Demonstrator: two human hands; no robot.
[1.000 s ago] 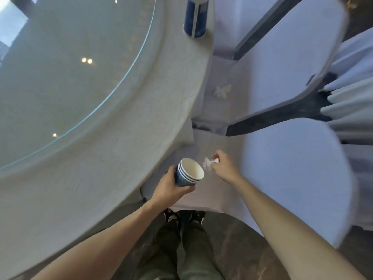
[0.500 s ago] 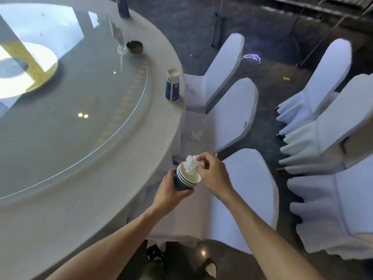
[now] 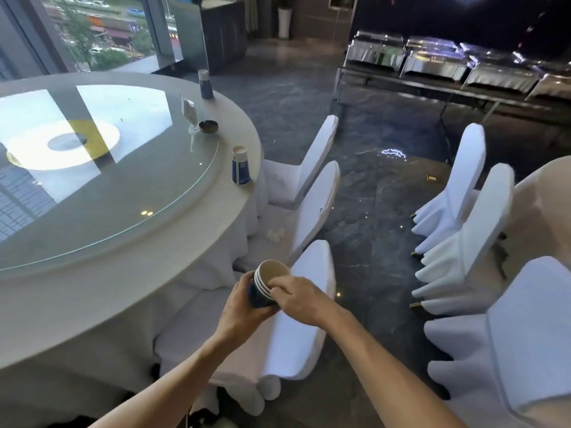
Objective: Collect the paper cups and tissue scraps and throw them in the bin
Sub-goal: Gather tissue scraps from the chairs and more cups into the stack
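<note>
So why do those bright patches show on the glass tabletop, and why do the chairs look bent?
Head view: the glass top mirrors the window and ceiling lights as glare; the wide-angle lens bows the chairs near the edges; the far buffet table sits dim and soft.

Round table (image 3: 129,291) with white cloth fills my lower left; glass turntable (image 3: 102,168) on it reflects daylight. Tall windows (image 3: 92,29) upper left, street outside. White-covered chairs (image 3: 312,180) ring the table; more chairs (image 3: 463,217) at right. Dark glossy marbled floor (image 3: 370,196) in centre. Steel chafing dishes (image 3: 432,61) upper right on a long table.
</note>
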